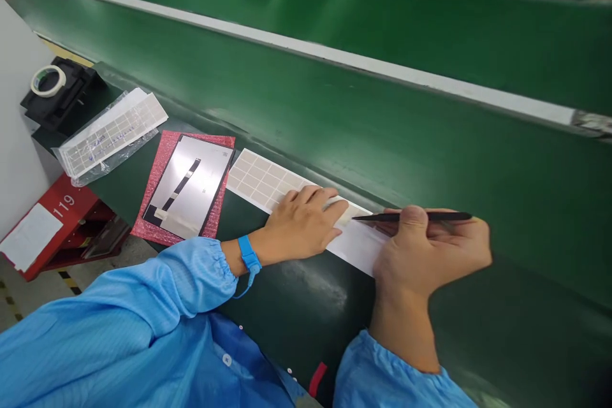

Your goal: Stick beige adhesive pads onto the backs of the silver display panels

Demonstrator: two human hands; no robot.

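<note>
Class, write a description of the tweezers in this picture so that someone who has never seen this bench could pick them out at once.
Find the long green conveyor belt crossing the view. On the dark green surface near it, the left hand rests on a white sheet of beige square pads. Beside it, the right hand holds slim black tweezers, the only tool in either hand, their tip pointing toward the sheet.

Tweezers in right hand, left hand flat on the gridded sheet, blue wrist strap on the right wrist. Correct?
No: the blue wrist strap is on the left wrist, not the right, as the head view shows. The rest stands: the tweezers are in the right hand, and the left hand is flat on the gridded sheet.
</note>
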